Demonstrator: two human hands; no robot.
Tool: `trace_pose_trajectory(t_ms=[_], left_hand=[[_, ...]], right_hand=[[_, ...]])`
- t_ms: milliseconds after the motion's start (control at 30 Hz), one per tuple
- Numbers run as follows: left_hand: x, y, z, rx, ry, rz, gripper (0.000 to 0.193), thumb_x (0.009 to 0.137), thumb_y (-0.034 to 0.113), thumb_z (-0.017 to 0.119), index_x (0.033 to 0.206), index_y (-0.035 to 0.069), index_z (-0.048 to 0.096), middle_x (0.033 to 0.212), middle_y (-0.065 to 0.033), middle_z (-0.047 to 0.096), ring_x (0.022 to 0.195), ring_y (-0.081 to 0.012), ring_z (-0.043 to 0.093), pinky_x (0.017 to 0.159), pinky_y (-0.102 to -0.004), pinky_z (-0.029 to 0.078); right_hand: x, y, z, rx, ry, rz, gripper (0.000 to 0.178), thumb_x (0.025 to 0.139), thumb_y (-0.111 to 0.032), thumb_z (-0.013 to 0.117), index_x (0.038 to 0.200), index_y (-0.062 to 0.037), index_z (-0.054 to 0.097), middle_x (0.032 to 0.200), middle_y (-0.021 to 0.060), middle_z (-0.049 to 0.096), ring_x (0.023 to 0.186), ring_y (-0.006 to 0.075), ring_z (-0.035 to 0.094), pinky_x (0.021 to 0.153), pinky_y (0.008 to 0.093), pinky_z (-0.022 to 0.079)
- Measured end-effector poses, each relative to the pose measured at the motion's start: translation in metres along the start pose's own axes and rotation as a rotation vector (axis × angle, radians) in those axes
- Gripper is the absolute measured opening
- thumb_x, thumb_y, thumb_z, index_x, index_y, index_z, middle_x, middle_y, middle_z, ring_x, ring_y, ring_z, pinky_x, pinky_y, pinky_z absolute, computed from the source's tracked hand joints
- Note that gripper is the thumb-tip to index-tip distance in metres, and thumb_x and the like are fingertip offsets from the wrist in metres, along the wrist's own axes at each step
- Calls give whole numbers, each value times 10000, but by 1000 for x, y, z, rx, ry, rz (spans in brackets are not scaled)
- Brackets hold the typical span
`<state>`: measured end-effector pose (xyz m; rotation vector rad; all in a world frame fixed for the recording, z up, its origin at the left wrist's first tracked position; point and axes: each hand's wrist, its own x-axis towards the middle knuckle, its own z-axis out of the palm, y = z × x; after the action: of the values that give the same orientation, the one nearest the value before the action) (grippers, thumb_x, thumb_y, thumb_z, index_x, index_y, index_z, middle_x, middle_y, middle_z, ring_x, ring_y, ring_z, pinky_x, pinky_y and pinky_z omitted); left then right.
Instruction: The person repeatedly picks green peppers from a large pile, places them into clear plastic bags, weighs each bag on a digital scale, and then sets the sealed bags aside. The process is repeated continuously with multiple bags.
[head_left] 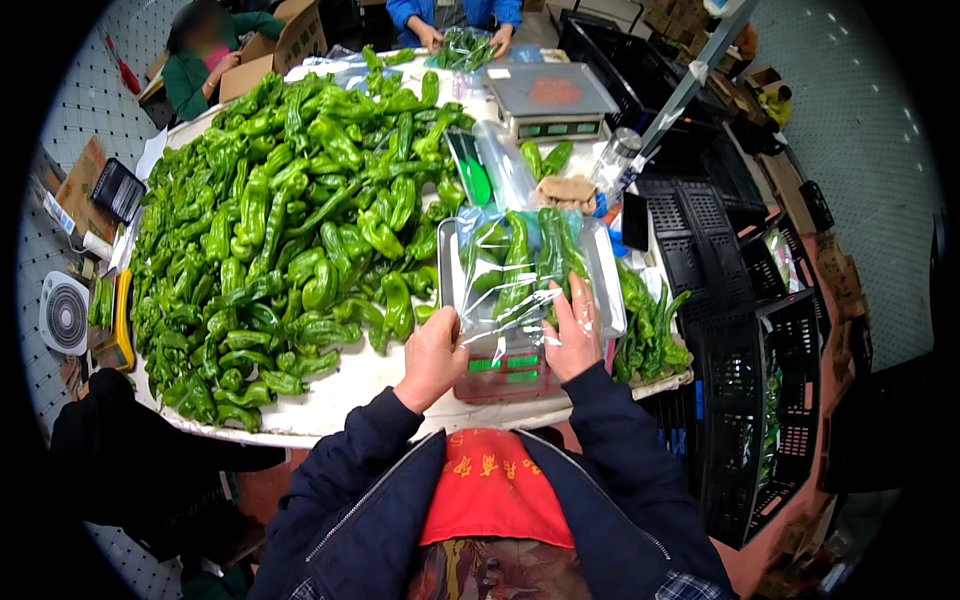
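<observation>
A clear plastic bag [490,285] of long green peppers [518,262] lies on the metal pan [449,262] of a scale in front of me. At the bag's near left edge my left hand [433,358] is closed, pinching the film. My right hand [573,335] rests on the bag's near right side, its fingers stretched out and apart over the peppers. The scale's green-lit display [505,366] shows between my wrists. A large heap of green peppers [290,220] covers the table to the left of the bag, and a smaller pile of peppers [648,325] lies to the right.
Beyond the bag stand a second scale [555,92], a brown cloth [565,193], a clear jar [618,150] and a dark phone [635,221]. Black crates [700,230] line the right side. Across the table, a blue-sleeved person's hands [430,38] handle another bag. A green-sleeved person [195,75] sits far left beside a cardboard box [285,45].
</observation>
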<state>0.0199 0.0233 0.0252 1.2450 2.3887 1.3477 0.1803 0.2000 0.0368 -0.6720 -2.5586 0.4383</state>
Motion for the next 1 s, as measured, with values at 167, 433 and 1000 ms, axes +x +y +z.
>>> trace_pose_trajectory(t_ms=[167,433,1000], left_hand=[[-17,6,-18,-136,-134,-98,325,797,130,725,986,13,488,667,-80,532,553,-184,519,519,-327,427],[-39,3,-18,-28,-347,-354,439,804,325,751,1019,28,510,659,-139,631,620,-300,651,570,-398,482],[-73,-18,-9,-488,-472,-548,290,910,226,671,784,-22,588,610,2,509,567,-86,477,514,-291,406]], right_hand=[[-51,-30,-26,219,71,-216,255,772,58,660,1024,22,676,1147,205,635,1079,396,602,935,437,496],[-70,-23,-45,75,303,-29,539,702,55,719,1215,3,561,1188,201,551,1075,385,540,933,464,445],[-68,48,-27,73,47,413,484,864,-11,613,1333,-114,555,741,159,650,665,366,651,620,446,503]])
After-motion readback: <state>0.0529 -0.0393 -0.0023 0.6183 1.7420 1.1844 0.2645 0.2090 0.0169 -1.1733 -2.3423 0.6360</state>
